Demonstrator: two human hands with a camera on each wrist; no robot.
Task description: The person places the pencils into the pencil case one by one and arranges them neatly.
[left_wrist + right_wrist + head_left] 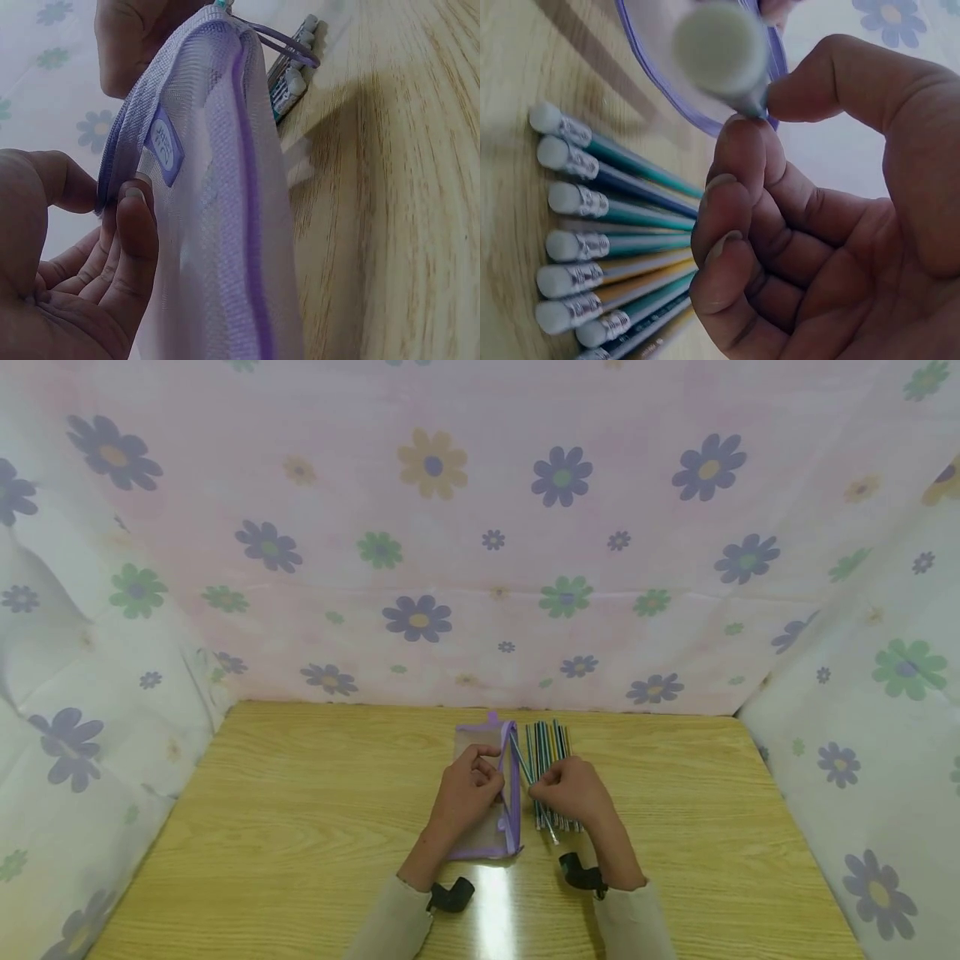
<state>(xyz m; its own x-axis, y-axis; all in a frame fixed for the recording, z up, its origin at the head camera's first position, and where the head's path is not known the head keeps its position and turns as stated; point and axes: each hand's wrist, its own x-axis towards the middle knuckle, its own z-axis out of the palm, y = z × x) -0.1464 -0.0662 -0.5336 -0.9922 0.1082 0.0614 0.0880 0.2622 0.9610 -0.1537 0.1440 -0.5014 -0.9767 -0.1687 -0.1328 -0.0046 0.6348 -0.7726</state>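
Note:
A purple-edged mesh zip pouch (480, 841) lies on the table, its zipper side gaping. My left hand (467, 789) pinches the zipper edge between thumb and fingers; a purple label (169, 150) shows inside the mouth. In my right hand (576, 787) a pencil (552, 832) is pinched between thumb and index finger. Its white eraser (720, 46) faces the right wrist camera, and its far end reaches the pouch opening. Beneath and beside that hand lie several pencils (630, 204) in a row, green, dark blue and yellow, with their white eraser ends towards me.
The wood-grain table (300, 810) reaches back to a flowered cloth (495, 568), which also hangs on both sides. A purple loop (281, 45) sticks out from the pouch's near end. Black wrist devices (452, 895) sit below both hands.

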